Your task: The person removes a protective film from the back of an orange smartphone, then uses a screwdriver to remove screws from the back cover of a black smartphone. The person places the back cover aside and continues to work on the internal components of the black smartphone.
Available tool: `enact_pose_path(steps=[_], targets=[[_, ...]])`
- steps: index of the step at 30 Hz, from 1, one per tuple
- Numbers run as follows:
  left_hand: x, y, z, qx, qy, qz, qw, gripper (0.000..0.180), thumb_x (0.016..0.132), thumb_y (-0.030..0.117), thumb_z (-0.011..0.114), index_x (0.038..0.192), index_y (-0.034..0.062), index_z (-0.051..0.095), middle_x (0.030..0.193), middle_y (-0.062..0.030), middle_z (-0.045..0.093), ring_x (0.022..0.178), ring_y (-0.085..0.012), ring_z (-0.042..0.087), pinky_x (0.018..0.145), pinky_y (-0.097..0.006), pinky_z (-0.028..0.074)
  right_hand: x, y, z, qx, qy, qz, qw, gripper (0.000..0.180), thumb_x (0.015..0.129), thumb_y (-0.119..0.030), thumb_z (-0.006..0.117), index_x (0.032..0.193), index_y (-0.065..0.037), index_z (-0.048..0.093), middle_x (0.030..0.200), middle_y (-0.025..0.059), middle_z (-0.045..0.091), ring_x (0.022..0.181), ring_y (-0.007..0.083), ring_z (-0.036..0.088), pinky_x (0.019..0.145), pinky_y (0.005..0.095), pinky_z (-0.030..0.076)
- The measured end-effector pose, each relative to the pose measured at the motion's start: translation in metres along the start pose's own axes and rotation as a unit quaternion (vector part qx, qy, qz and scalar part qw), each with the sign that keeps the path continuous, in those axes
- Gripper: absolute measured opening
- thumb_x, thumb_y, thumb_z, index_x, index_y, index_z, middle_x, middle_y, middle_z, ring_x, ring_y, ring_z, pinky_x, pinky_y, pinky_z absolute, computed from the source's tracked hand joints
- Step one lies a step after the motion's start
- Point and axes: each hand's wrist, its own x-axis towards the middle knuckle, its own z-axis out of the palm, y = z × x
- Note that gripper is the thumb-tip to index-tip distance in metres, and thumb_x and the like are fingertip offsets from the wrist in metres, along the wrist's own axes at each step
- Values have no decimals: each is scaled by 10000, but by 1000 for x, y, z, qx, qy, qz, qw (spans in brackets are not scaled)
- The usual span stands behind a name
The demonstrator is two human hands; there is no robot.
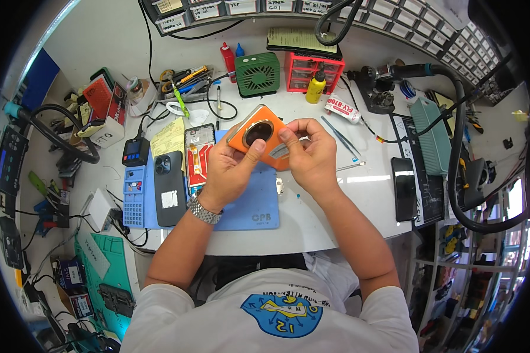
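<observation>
Over the blue work mat (pixel 250 206) I hold an orange phone (pixel 270 148), tilted, its back with a large round dark camera ring facing up. My left hand (pixel 225 172) is closed round its left side, thumb beside the ring. At the right edge, the fingers of my right hand (pixel 313 157) pinch together with the thumb on the back. A small pale label (pixel 280 152) lies beside that thumb; whether my fingers grip its edge I cannot tell. Left of my hands rest an opened phone (pixel 199 154) with red inner parts and a dark phone (pixel 169 191).
Tweezers (pixel 340 136) and a white tube (pixel 343 109) lie to the right. Behind stand a green fan (pixel 257 75), a yellow bottle (pixel 316 87) and a red drawer box (pixel 297 62). A black phone (pixel 403 189) lies far right, near a thick hanging hose (pixel 457 159).
</observation>
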Motion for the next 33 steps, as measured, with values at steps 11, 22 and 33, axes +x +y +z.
enact_pose_path(steps=[11,22,33], targets=[[8,-4,-1,-96,3,-63,993,338,1173,230,570,1438,21,580,1367,-71,696,1254,-133,658,1090,-337,536,1,-18,-1,56,-69,158,983,294,1041,-168,795,1169,84,715,1014,109,784,871,102,735,803,254,616],[12,-9,-12,-168,29,-128,977,353,1167,234,554,1444,16,553,1407,-189,694,1276,-254,697,1111,-426,574,0,-22,0,88,-84,183,975,331,1041,-155,788,1228,109,718,1070,137,788,946,131,744,888,276,613],[14,6,-5,-204,8,-133,970,478,1182,398,495,1479,27,547,1415,-215,683,1305,-284,688,1114,-445,581,0,-14,-1,99,-91,196,971,301,1034,-143,792,1207,93,721,1066,133,789,942,142,743,882,295,604]])
